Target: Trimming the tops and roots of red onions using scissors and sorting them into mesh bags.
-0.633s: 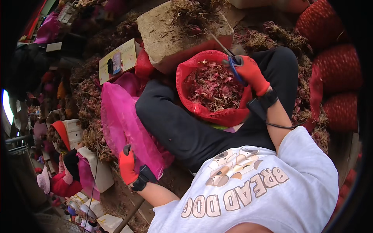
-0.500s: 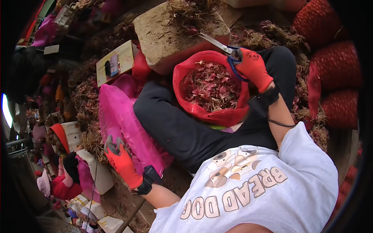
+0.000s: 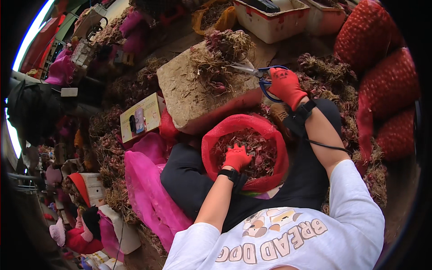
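My right hand (image 3: 286, 86), in a red glove, grips blue-handled scissors (image 3: 254, 70) whose blades point left at a bunch of dry roots and purple bulbs (image 3: 220, 54) lying on a flat stone block (image 3: 189, 101). My left hand (image 3: 236, 157), also red-gloved, is inside a red mesh bag (image 3: 215, 137) on my lap. Its fingers are curled down among the purple bulbs (image 3: 263, 150) in the bag, and whether it holds any is hidden.
A pink plastic bag (image 3: 144, 189) lies by my left leg. Filled red mesh sacks (image 3: 382, 58) are stacked at the right. White crates (image 3: 270, 22) stand beyond the block, a yellow carton (image 3: 140, 118) to its left. Piles of dried roots (image 3: 112, 144) surround me. Another person (image 3: 78, 231) crouches at lower left.
My left hand has come up from beside the pink bag and gone into the red mesh bag. My right hand still holds the scissors at the block.
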